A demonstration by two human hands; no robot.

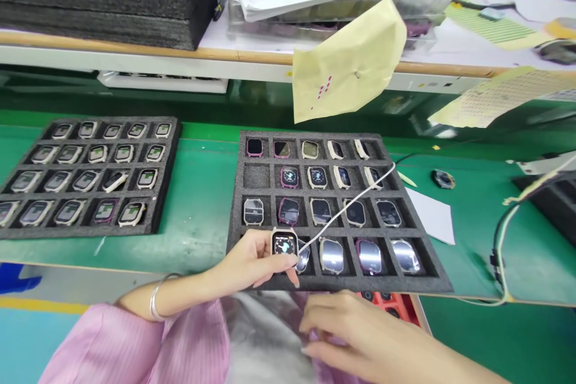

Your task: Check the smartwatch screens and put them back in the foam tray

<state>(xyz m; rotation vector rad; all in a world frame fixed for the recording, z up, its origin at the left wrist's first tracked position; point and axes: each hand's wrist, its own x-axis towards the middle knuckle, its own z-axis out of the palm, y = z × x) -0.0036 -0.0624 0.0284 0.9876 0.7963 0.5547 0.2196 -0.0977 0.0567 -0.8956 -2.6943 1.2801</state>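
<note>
- The left hand (254, 261) is clamping the watch (284, 246) between thumb and fingers, holding it over the front row of the foam tray (382, 284), toward that tray's 8 o'clock. If this grip were loosening, the watch could be dropping onto its neighbours or past the tray's near edge.
- The thumb is pressing close to the lit screen; a careless press could be smudging it or setting off a touch.
- A white cable (346, 208) is running from the watch's side toward 1 or 2 o'clock, crossing over other watches. Whether it is attaching there, I cannot tell. A tug could be twisting the watch in the fingers, and slack could be catching on cases below.
- The right hand (337, 318) is hanging near the watch's 5 o'clock, fingers curling inward; whether its grip is closing on anything, I cannot tell. A quick lift could be bumping the tray's front edge, since that edge is lying so near.
- At the watch's 1 o'clock, a yellow paper (351, 66) is drooping over the counter (202, 174); if falling, it could be covering the back row.
</note>
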